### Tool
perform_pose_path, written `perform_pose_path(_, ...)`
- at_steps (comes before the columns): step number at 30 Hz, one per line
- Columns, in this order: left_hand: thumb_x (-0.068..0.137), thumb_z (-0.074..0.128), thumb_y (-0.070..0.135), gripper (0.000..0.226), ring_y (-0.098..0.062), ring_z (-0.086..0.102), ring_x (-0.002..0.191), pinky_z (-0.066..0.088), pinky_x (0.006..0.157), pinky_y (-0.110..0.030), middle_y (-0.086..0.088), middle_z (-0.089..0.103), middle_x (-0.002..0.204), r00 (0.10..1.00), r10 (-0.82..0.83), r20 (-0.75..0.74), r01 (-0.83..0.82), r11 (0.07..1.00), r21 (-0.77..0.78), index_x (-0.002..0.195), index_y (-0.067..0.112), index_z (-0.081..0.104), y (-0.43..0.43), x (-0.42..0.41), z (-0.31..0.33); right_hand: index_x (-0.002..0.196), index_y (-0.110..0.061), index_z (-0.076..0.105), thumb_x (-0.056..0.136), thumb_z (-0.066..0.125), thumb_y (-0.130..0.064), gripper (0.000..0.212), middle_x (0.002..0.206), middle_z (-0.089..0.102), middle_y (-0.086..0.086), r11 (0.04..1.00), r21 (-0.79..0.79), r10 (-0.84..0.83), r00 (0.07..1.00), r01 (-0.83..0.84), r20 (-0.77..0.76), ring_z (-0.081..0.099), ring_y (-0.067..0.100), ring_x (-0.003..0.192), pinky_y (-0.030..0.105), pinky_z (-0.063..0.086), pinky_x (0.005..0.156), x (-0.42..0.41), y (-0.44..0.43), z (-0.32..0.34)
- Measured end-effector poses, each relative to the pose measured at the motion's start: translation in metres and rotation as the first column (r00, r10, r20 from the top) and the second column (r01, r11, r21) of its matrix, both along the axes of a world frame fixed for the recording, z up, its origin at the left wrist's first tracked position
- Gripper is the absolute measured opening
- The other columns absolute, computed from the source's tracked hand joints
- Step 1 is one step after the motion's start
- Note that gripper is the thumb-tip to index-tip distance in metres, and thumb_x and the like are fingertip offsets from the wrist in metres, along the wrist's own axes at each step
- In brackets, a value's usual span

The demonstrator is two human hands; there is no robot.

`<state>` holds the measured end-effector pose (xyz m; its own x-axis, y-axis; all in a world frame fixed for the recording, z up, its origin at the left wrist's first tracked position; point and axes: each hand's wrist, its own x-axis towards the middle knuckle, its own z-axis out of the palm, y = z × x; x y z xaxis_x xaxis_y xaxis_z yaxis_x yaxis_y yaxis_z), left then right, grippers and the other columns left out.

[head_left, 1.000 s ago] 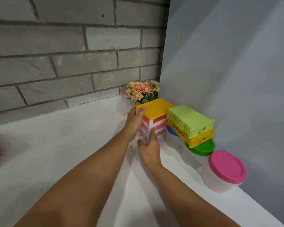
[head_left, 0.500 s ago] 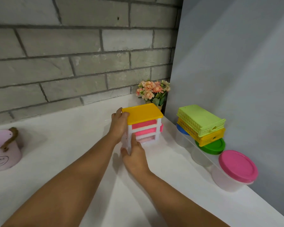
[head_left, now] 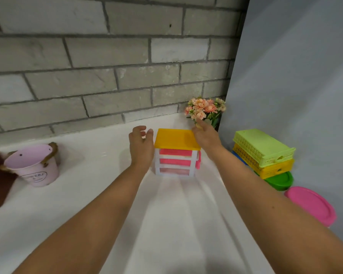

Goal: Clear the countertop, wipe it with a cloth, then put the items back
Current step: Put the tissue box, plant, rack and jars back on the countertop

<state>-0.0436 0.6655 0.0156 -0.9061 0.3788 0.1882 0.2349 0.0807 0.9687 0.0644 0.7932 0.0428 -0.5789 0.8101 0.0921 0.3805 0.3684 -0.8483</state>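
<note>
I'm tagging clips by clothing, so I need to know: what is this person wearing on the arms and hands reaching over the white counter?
Nothing visible. The left hand and right hand are bare: no gloves, and no rings that this view shows. The left forearm and right forearm are bare too, down to the picture's bottom edge: no sleeves, watch or bracelet in sight.

Drawer unit (head_left: 175,155) stands mid-counter (head_left: 87,194), before the wall (head_left: 87,76). Flowers (head_left: 204,109) sit behind it to the right, in the corner. Right of the unit, along the panel (head_left: 295,76), two stacked baskets (head_left: 263,149) rest on tubs (head_left: 280,180). Bucket (head_left: 33,165) stands well left. Left hand (head_left: 141,147) is just left of the unit, right hand (head_left: 206,137) at its right rear corner.
</note>
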Motion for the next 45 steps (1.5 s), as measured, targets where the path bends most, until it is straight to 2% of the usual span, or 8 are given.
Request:
perform_pose_path(3,0.093,0.051,0.016,0.019,-0.020,0.046,0.107,0.038,0.090,-0.030,-0.001,0.045,0.110,0.991,0.047,-0.123,-0.046,0.999,0.010,0.111,0.008,0.050,-0.011,0.025,-0.009,0.144,-0.010,0.033,0.100,0.037,-0.017,0.045,0.152,0.030,0.009,0.995,-0.090,0.054,0.999,-0.053,0.004,0.030,0.025,0.137,0.030,0.027,0.112,-0.005,0.005,-0.006)
perform_pose_path(8,0.093,0.049,0.017,0.010,-0.024,0.045,0.109,0.038,0.095,-0.035,-0.001,0.043,0.109,0.997,-0.005,-0.074,-0.002,0.994,-0.105,0.102,0.012,0.051,-0.018,0.057,-0.030,0.142,-0.008,0.038,0.097,0.034,-0.007,0.044,0.140,0.043,0.012,0.990,-0.137,0.039,0.999,-0.033,0.038,0.046,0.014,0.087,0.022,0.036,0.062,-0.003,0.002,-0.009)
perform_pose_path(12,0.096,0.044,0.019,0.024,-0.025,0.049,0.104,0.038,0.092,-0.029,-0.002,0.041,0.105,0.998,-0.058,-0.006,0.056,0.987,-0.150,0.114,0.007,0.054,-0.021,0.076,-0.030,0.132,-0.005,0.051,0.092,0.041,-0.006,0.041,0.133,0.051,0.015,1.000,-0.019,0.008,0.999,-0.007,0.032,0.053,0.027,0.106,0.028,0.044,0.076,-0.004,-0.012,-0.013)
perform_pose_path(18,0.089,0.041,0.038,0.041,-0.034,0.051,0.108,0.042,0.097,-0.044,-0.016,0.053,0.110,0.990,-0.081,0.116,0.089,0.994,-0.069,0.110,0.009,0.059,-0.037,0.069,-0.025,0.089,0.003,0.069,0.084,0.053,-0.009,0.021,0.080,0.063,0.014,0.997,-0.049,0.062,0.998,-0.062,-0.002,0.059,0.026,0.077,0.031,0.043,0.065,-0.011,-0.041,-0.016)
perform_pose_path(25,0.094,0.034,0.048,0.048,-0.025,0.054,0.114,0.040,0.101,-0.035,-0.010,0.052,0.131,0.992,0.009,0.127,0.001,0.997,-0.079,0.131,0.019,0.046,-0.085,0.024,-0.023,0.093,0.011,0.065,0.085,0.051,-0.010,0.026,0.091,0.063,0.031,0.972,-0.092,0.215,0.977,-0.215,-0.005,0.046,0.019,0.068,0.027,0.031,0.060,-0.038,-0.100,-0.016)
perform_pose_path(29,0.100,0.033,0.039,0.053,-0.019,0.043,0.127,0.031,0.096,-0.023,-0.004,0.040,0.145,0.987,0.006,0.161,0.007,0.997,-0.077,0.147,0.018,0.023,-0.119,-0.006,-0.023,0.074,0.003,0.060,0.089,0.049,-0.011,0.023,0.061,0.049,0.008,0.953,-0.079,0.294,0.956,-0.293,0.005,0.043,0.021,0.062,0.026,0.029,0.051,-0.060,-0.130,-0.015)
perform_pose_path(36,0.099,0.037,0.036,0.055,-0.023,0.039,0.133,0.032,0.109,-0.033,-0.006,0.035,0.148,0.996,0.067,0.066,-0.060,0.993,-0.106,0.147,0.015,0.022,-0.161,-0.047,-0.021,0.140,-0.010,0.042,0.097,0.046,-0.028,0.046,0.129,0.053,0.012,0.924,-0.019,0.381,0.925,-0.381,-0.008,0.052,0.024,0.114,0.027,0.039,0.093,-0.097,-0.173,-0.021)
perform_pose_path(45,0.092,0.054,0.029,0.046,-0.024,0.037,0.134,0.028,0.105,-0.026,-0.011,0.042,0.143,0.943,0.012,-0.331,-0.140,0.921,-0.364,0.133,0.006,0.050,-0.191,-0.084,-0.014,0.137,-0.007,0.045,0.099,0.042,-0.029,0.043,0.128,0.055,0.014,0.916,0.027,0.400,0.916,-0.399,-0.034,0.052,0.026,0.118,0.026,0.039,0.092,-0.120,-0.186,-0.024)
